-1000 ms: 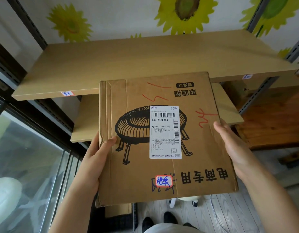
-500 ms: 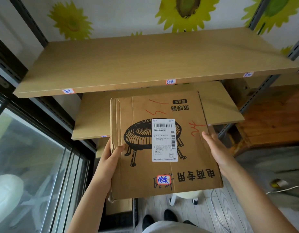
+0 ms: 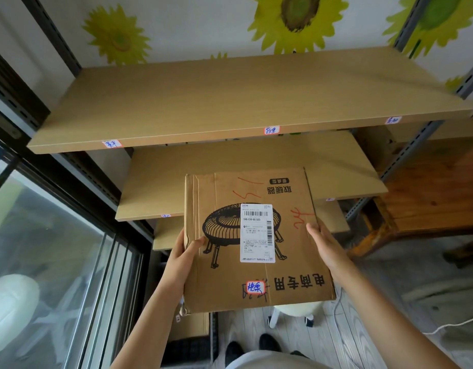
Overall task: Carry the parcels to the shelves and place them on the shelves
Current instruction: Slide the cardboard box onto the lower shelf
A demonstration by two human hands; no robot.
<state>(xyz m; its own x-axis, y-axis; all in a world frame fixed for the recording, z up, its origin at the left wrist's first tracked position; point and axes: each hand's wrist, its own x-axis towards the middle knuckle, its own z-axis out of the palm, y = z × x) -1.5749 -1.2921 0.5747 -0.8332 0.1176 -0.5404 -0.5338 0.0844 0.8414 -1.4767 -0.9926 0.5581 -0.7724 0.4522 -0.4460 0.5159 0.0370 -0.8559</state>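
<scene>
Below the top shelf [image 3: 230, 102], in front of the second shelf [image 3: 256, 161], I am holding a flat cardboard parcel [image 3: 227, 283] level, broad face up. Its far edge is lying over the front of the second shelf, while its near edge is hanging above the floor by my shoes [image 3: 251, 347]. Its face looks nearly square, so I cannot tell a long axis; the printed characters and the drawing of a round wire-framed thing on legs are reading upside down to me, their tops pointing toward me. A white shipping label [image 3: 256, 233] is sitting near the middle. My left hand [image 3: 183, 258] is gripping the left edge, thumb pressing on top, fingers curled underneath. My right hand [image 3: 327, 245] is clasping the right edge, its fingers hidden under the card.
</scene>
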